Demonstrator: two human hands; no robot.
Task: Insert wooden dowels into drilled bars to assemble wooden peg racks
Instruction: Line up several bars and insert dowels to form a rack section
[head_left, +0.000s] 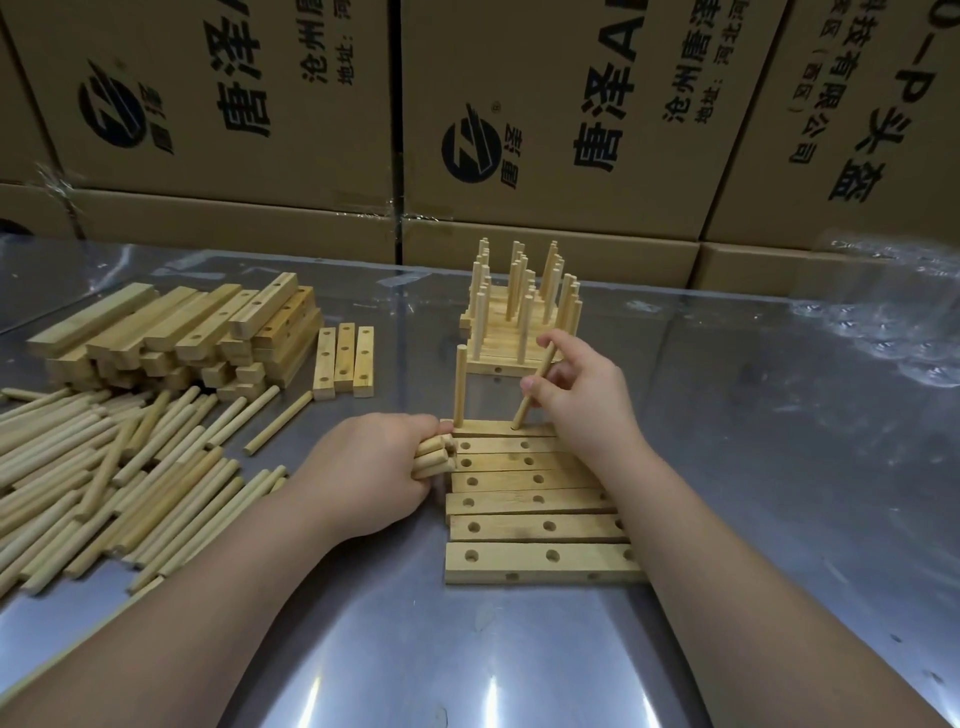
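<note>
Head cam view, looking down at a shiny metal desk (727, 467) with a wall of printed cardboard boxes (571, 104) at the far edge.

Right in front there's a row of drilled bars (524, 525) lying side by side, long sides touching, holes facing up. The farthest bar (498, 429) in that row already has one upright dowel (460, 384) standing in its left hole. The right hand (587, 400) has its fingers pinched around a second dowel (535, 392), tilted a bit, with the bottom tip sitting right at the middle hole of that same far bar. Can't tell if it's actually seated or just resting on the rim.

The left hand (374, 467) sits at the left end of the row, fingers closed around a small bundle of dowels (434, 457), ends poking out toward the bars.

Left side of the desk: a big loose pile of dowels (104, 467) near, and a stack of bars (182, 332) farther back, with three bars (344, 358) lined up just to its right. Far middle, behind the hands, is a stack of finished peg racks (519, 306), pegs sticking up. Some crinkled clear plastic (883, 312) is at the far right.
</note>
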